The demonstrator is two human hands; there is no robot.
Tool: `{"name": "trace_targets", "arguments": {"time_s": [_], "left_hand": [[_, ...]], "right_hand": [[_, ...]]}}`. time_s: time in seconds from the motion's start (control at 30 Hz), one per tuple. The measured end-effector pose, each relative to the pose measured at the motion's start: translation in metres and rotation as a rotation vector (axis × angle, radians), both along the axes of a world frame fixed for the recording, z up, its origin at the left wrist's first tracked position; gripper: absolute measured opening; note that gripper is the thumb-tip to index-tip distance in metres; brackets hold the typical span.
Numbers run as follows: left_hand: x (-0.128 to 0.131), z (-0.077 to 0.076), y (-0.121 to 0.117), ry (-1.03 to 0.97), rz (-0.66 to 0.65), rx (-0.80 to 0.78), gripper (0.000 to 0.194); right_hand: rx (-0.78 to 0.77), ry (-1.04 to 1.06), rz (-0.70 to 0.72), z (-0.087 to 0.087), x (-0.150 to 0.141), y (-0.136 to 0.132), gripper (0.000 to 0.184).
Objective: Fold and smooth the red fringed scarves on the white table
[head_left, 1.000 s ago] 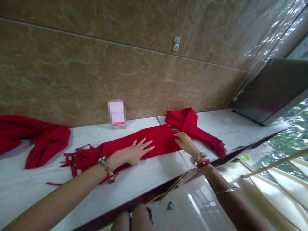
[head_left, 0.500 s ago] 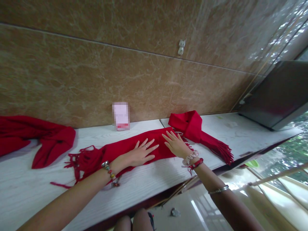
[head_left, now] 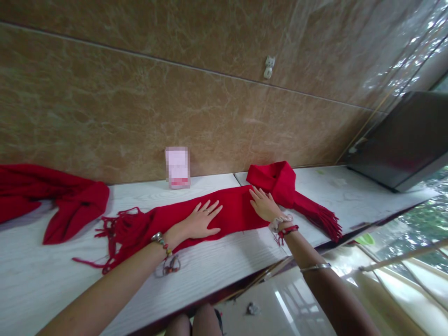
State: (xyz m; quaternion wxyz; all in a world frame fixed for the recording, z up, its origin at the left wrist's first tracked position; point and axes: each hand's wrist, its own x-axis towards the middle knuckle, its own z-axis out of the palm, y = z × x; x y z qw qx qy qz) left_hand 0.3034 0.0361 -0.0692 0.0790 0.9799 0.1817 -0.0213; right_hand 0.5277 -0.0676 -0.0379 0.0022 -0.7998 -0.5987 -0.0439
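Observation:
A red scarf (head_left: 234, 210) lies folded flat along the white tabletop, its loose fringe at the left end. My left hand (head_left: 201, 220) rests palm down on the middle of it, fingers spread. Over the scarf's right end lies my right hand (head_left: 264, 204), also flat with fingers stretched out; it covers most of the fringe there. Just beyond that hand is a second red scarf (head_left: 285, 184), looped over itself, with its fringe pointing to the right front edge. A third red cloth (head_left: 75, 200) is bunched at the far left.
A small pale pink box (head_left: 178, 168), blurred out, stands against the brown marbled wall (head_left: 140, 112). A dark grey appliance (head_left: 402, 140) occupies the right end of the white table (head_left: 210, 261). A white cat-shaped hook (head_left: 269, 67) is on the wall. The table's front edge runs diagonally above a shiny floor.
My right hand has slid to the right, toward the scarf's right end, and the gap between my hands has widened. My left hand has shifted slightly left. The scarf stays in place.

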Motion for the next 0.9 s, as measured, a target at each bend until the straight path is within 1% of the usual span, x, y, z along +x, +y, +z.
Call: {"name": "trace_targets", "arguments": {"time_s": [0.07, 0.1, 0.2, 0.3, 0.4, 0.53, 0.63, 0.73, 0.8, 0.9], "left_hand": [[0.000, -0.002, 0.000, -0.020, 0.002, 0.011, 0.075], [0.000, -0.003, 0.000, -0.028, 0.005, 0.017, 0.075], [-0.002, -0.005, -0.001, -0.036, 0.013, 0.028, 0.076], [-0.004, -0.006, -0.001, -0.037, 0.017, 0.031, 0.076], [-0.007, -0.006, -0.002, -0.053, 0.026, 0.032, 0.075], [-0.017, -0.003, -0.004, -0.053, 0.036, 0.014, 0.072], [-0.035, -0.001, -0.002, -0.032, 0.044, 0.000, 0.067], [-0.064, -0.003, 0.004, -0.034, 0.061, 0.006, 0.055], [-0.085, -0.006, 0.008, -0.037, 0.099, 0.032, 0.049], [-0.112, -0.008, 0.015, -0.043, 0.189, 0.086, 0.049]], "right_hand": [[0.061, 0.032, 0.071, 0.001, -0.011, 0.015, 0.048], [0.065, 0.048, 0.111, 0.000, -0.016, 0.023, 0.048], [0.011, 0.048, 0.175, -0.010, -0.023, 0.039, 0.048], [-0.006, -0.010, 0.161, -0.020, -0.013, 0.043, 0.046], [0.007, -0.047, 0.117, -0.025, -0.001, 0.042, 0.045], [0.035, -0.084, 0.151, -0.029, 0.006, 0.043, 0.045], [0.065, -0.113, 0.173, -0.033, 0.009, 0.046, 0.045], [0.079, -0.128, 0.187, -0.037, 0.014, 0.048, 0.045], [0.081, -0.131, 0.203, -0.039, 0.016, 0.049, 0.045], [0.073, -0.142, 0.199, -0.038, 0.016, 0.048, 0.045]]}}
